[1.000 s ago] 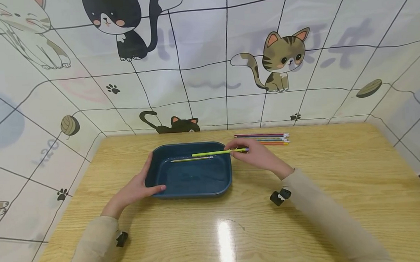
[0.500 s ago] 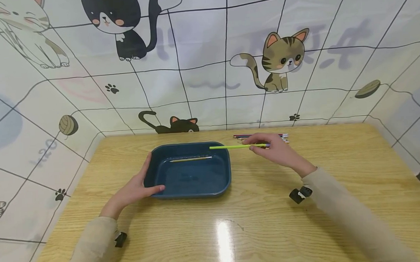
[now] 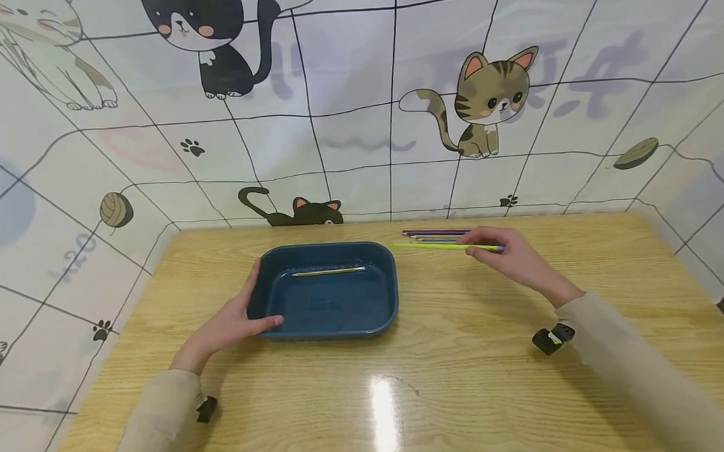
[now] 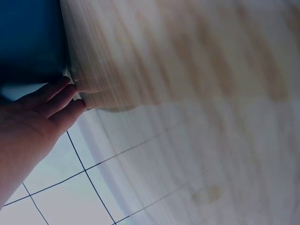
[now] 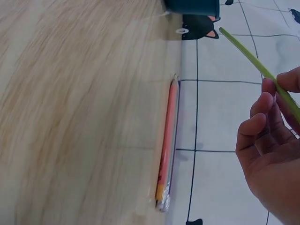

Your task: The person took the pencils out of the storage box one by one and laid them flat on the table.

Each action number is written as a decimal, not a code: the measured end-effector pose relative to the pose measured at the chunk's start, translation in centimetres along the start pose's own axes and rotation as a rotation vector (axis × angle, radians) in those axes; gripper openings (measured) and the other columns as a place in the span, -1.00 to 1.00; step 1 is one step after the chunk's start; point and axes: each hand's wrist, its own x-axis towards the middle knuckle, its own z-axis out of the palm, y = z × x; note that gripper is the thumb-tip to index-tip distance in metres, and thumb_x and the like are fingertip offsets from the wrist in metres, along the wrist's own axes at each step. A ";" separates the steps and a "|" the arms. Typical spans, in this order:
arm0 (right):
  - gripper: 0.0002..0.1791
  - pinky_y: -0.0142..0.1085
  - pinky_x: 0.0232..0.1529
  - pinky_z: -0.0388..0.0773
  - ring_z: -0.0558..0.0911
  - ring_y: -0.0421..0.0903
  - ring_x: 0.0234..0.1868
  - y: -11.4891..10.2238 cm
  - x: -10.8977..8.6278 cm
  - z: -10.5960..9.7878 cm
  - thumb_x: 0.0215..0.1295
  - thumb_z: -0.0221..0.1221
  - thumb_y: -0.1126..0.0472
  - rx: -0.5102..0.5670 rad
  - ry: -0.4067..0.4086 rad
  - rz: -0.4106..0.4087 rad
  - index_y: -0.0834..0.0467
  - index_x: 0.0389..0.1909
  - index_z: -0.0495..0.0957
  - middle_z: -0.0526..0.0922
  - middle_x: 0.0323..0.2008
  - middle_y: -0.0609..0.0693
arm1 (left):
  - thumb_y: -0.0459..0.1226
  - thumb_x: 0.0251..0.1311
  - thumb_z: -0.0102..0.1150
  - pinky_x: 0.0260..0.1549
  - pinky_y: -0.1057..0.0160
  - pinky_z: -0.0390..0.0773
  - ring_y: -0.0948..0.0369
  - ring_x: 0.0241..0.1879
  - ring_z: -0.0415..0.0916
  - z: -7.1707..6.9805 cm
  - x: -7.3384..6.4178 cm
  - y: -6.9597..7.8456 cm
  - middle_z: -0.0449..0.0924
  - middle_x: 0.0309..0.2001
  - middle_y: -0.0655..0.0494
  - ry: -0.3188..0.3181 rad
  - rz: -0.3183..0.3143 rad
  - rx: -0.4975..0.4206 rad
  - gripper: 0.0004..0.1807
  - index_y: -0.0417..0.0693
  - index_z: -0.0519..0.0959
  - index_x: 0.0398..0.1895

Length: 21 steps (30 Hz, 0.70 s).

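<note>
A lime-green pencil (image 3: 426, 245) with a purple end is pinched between the thumb and fingers of my right hand (image 3: 511, 253), in the air over the pencils lying at the back. Its far end points left toward a dark blue plastic tub (image 3: 330, 332). My left hand (image 3: 229, 326) holds the tub at its left end, thumb over the near rim and fingers along the outer wall. Inside the tub lies a yellow pencil (image 3: 327, 272). The right wrist view shows the lime-green pencil (image 5: 248, 55) tilted in the fingers; the left wrist view shows fingertips (image 4: 75, 108) by the tub's base.
Several pencils (image 3: 426, 232) lie side by side at the table's back edge, partly behind my right hand; a salmon-coloured one (image 5: 167, 140) shows in the right wrist view. A cat-printed sheet (image 3: 346, 132) rises behind the wooden table (image 3: 466, 383).
My right hand has moved right, from over the tub's right rim to above the row of pencils, with the lime-green pencil still in it. The left hand and tub stay put.
</note>
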 end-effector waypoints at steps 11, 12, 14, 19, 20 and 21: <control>-0.76 -0.07 -0.06 0.48 0.55 0.12 0.00 2.8 0.5 -0.6 0.39 0.12 0.28 -0.126 -0.040 0.033 0.31 -0.03 0.60 0.60 0.00 0.22 | -0.07 0.12 0.37 0.27 -0.29 -0.08 -0.24 0.44 -0.30 0.1 0.3 -0.2 -0.45 0.52 -0.15 -0.008 0.006 0.002 0.26 0.16 -0.49 0.53; -0.76 -0.05 -0.05 0.48 0.55 0.12 0.00 3.2 0.6 -0.7 0.39 0.13 0.28 -0.136 -0.046 0.032 0.31 -0.02 0.60 0.61 0.00 0.22 | -0.07 0.12 0.37 0.27 -0.29 -0.07 -0.24 0.44 -0.30 0.1 0.3 -0.2 -0.45 0.52 -0.14 -0.008 0.006 0.003 0.26 0.16 -0.49 0.53; -0.75 -0.07 -0.06 0.48 0.56 0.10 -0.02 3.8 0.8 -0.8 0.37 0.14 0.29 -0.150 -0.056 0.036 0.29 -0.01 0.59 0.62 -0.04 0.21 | -0.07 0.12 0.37 0.27 -0.29 -0.07 -0.23 0.44 -0.29 0.1 0.3 -0.2 -0.44 0.52 -0.13 -0.007 0.006 0.006 0.26 0.19 -0.49 0.52; -0.79 -0.20 -0.17 0.48 0.58 0.06 -0.10 4.6 1.4 -1.0 0.30 0.20 0.33 -0.207 -0.069 0.030 0.29 -0.08 0.57 0.64 -0.14 0.16 | -0.07 0.13 0.36 0.27 -0.29 -0.06 -0.24 0.43 -0.30 0.0 0.2 -0.2 -0.45 0.52 -0.12 -0.010 0.002 0.005 0.25 0.25 -0.50 0.52; -0.81 -0.19 -0.17 0.48 0.59 0.06 -0.12 4.7 1.5 -1.0 0.29 0.21 0.34 -0.222 -0.072 0.030 0.29 -0.11 0.56 0.64 -0.17 0.15 | -0.06 0.13 0.36 0.27 -0.29 -0.06 -0.24 0.43 -0.30 0.0 0.2 -0.2 -0.46 0.52 -0.12 -0.011 -0.001 0.005 0.25 0.25 -0.51 0.52; -0.84 -0.17 -0.17 0.48 0.59 0.05 -0.13 4.8 1.6 -1.0 0.28 0.21 0.34 -0.233 -0.076 0.032 0.29 -0.15 0.56 0.64 -0.19 0.12 | -0.06 0.13 0.36 0.26 -0.30 -0.06 -0.25 0.43 -0.29 0.0 0.2 -0.2 -0.46 0.52 -0.12 -0.011 -0.003 0.006 0.25 0.25 -0.51 0.51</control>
